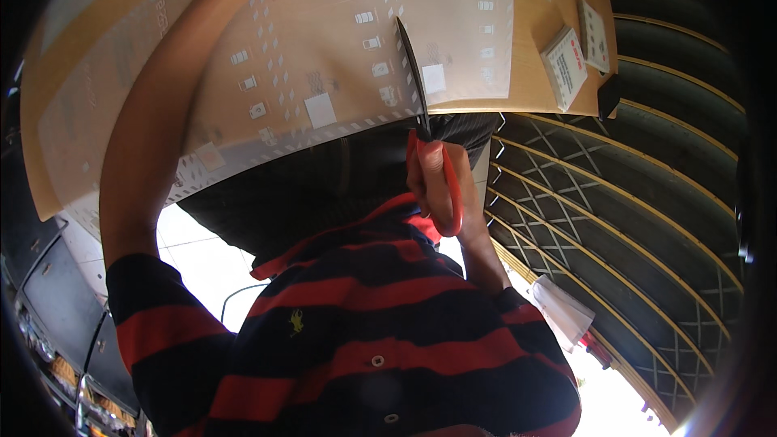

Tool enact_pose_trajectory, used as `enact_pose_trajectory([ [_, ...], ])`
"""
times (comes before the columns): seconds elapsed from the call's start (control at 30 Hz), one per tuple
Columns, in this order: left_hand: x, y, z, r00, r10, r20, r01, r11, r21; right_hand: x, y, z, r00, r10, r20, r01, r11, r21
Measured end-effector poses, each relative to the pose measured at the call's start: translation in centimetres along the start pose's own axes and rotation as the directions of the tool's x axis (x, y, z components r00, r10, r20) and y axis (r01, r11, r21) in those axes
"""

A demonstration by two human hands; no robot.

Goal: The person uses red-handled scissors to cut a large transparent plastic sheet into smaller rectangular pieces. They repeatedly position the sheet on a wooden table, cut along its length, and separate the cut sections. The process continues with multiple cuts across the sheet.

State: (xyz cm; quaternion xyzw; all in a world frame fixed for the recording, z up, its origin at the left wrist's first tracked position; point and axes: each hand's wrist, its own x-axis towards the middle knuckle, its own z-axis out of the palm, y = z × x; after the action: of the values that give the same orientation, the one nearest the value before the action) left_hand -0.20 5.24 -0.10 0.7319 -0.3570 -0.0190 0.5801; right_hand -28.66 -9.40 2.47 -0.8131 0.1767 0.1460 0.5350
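Presently, the right hand (435, 174) is gripping a pair of scissors (412, 65), with the fingers curling closed around the red, smooth-looking handles. The scissors are pointing away from the wearer's body, their slim, dark, tapering blade extending beyond the hand and overlying a sheet of translucent plastic film (324, 48). The film's near edge is running just beyond the right hand, and the sheet is spreading mostly to the left of the blade. Whether a second blade is sitting beneath the film cannot be told.

The left forearm (150, 133) is reaching across the film; the left hand is lying beyond the upper edge of the view, so its opening and hold cannot be told.

As to materials, the film is appearing thin and milky, carrying rows of small white printed symbols and showing soft creasing. It is covering brown, matte cardboard (536, 73), which is extending past the film's straight right edge. Two flat white rectangular packs (564, 67) are resting there near the corner. The wearer is sporting a knitted polo shirt (348, 320) with broad red and navy stripes.
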Motion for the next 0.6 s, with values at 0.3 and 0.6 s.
enact_pose_trajectory([
  [0.3, 0.1, 0.0, -0.2, 0.999, -0.047, -0.001, 0.046, 0.995, -0.085, 1.2, -1.9, -0.2, 0.998, -0.060, 0.004, 0.060, 0.997, -0.050],
  [0.6, 0.3, -0.5, -0.3, 0.998, 0.013, -0.054, -0.017, 0.996, -0.082, 1.6, -1.0, -0.3, 0.985, -0.156, -0.078, 0.141, 0.975, -0.170],
])
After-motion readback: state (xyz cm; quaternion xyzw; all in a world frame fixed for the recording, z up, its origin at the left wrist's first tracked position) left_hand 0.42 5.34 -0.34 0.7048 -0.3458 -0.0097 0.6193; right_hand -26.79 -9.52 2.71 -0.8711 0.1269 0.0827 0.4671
